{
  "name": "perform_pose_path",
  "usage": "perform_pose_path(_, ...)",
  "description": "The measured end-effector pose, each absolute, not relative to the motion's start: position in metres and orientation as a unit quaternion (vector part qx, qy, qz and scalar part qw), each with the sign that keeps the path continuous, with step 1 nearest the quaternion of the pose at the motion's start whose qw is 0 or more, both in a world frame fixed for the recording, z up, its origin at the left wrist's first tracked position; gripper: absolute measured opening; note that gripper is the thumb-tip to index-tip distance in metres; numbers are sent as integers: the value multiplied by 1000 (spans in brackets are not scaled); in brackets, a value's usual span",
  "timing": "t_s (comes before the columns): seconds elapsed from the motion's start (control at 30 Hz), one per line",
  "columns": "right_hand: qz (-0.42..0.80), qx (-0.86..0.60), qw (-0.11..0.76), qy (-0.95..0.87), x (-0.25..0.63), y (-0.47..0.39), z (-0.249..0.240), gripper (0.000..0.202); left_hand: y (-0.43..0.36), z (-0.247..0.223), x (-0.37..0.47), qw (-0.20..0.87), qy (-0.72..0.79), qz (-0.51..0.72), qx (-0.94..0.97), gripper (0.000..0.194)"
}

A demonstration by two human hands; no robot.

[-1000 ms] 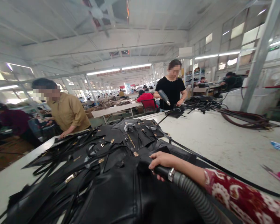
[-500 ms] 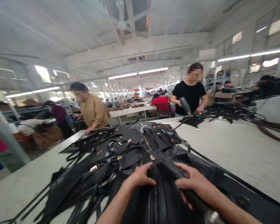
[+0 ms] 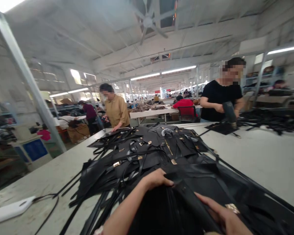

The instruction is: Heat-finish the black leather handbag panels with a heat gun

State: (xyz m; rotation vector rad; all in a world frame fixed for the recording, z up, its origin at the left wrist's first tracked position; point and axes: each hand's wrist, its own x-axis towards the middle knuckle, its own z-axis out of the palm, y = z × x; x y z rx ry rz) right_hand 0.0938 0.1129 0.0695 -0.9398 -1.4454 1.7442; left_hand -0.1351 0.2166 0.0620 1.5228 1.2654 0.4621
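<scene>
My left hand (image 3: 159, 179) grips the upper edge of a black leather bag (image 3: 159, 209), fingers folded over it and thumb on top. On the other side, my right hand (image 3: 219, 210) curls around a long dark tool (image 3: 197, 205), which looks like a heat gun; its lower end is mostly cut off by the frame. The tool lies against the black leather. Some of the right fingers are hidden behind it. Just beyond my hands, a heap of black bag pieces (image 3: 147, 148) with straps and gold-coloured fittings covers the table.
A white phone-like object (image 3: 12, 210) lies on the pale table (image 3: 259, 153) at left, with dark straps nearby. Across the table, a person in black (image 3: 221, 98) holds a heat gun (image 3: 229, 112) over black pieces. Another person in tan (image 3: 116, 111) stands at the far left edge.
The view has turned left, bringing the white object into sight. My right hand and the dark tool have moved lower and closer to me; the tool's metal end has dropped mostly out of view.
</scene>
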Motion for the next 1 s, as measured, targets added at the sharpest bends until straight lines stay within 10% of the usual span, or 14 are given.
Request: perform_pose_path(1.0, 676, -330, 430, -499, 89, 119, 89, 63, 187, 58, -125, 633, 431, 400, 503, 32)
